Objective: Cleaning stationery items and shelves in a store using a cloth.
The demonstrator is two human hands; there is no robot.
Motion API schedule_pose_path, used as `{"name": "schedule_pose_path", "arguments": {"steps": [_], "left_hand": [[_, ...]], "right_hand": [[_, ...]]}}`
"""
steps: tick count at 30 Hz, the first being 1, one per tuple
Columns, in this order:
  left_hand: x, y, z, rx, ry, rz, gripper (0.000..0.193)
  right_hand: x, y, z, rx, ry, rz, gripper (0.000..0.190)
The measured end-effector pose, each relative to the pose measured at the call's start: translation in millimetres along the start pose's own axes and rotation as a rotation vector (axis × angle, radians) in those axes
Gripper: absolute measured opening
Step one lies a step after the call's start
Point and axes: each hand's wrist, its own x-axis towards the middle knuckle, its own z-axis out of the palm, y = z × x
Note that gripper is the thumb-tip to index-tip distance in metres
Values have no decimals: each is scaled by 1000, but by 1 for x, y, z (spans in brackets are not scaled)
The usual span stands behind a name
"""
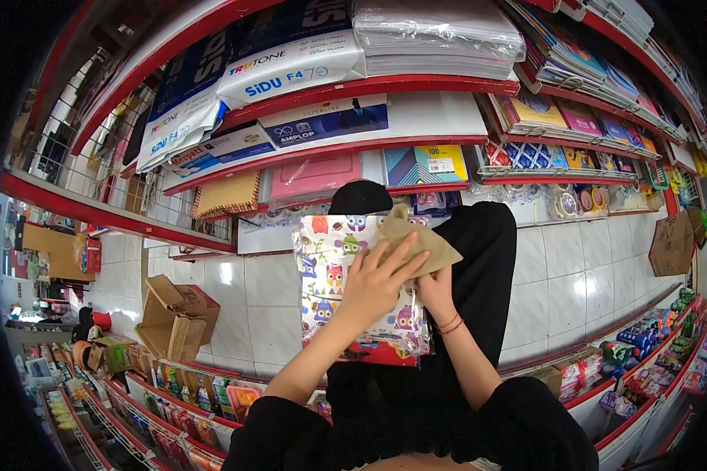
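Observation:
A stack of plastic-wrapped sheets with an owl print [334, 274] lies on my lap, a red piece showing at its lower edge. Over its upper right part is a crumpled olive-beige cloth [427, 241]. My left hand [383, 274] lies on the cloth with its fingers spread, palm down. My right hand [436, 288] is at the right edge of the stack, just below the cloth. Its fingers are partly hidden under the cloth, so its grip does not show.
Red-edged shelves ahead hold paper reams [288, 65], envelope boxes [324, 123] and notebooks [427, 166]. An opened cardboard box [179, 318] stands on the tiled floor at left, another carton [671, 244] at far right. Shelves of small packaged goods [630, 353] run behind me.

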Motion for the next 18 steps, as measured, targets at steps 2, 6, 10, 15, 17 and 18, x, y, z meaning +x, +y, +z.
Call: {"name": "schedule_pose_path", "arguments": {"steps": [2,6,10,15,17,18], "left_hand": [[-7,-17,1,67,32,-11,58],[-24,-48,-6,70,-16,-156,53],[-44,-84,-6,68,88,-369,49],[-19,-85,-23,-238,324,-575,51],[-2,-67,-28,-373,353,-313,48],[7,-54,-30,-359,253,-235,49]], "right_hand": [[7,-26,3,80,-79,129,24],[15,-21,-4,78,-32,48,12],[13,-28,-8,41,-32,77,13],[14,-23,-12,156,-23,103,23],[10,-21,-16,226,-26,209,36],[10,-22,-18,230,-49,253,38]]}}
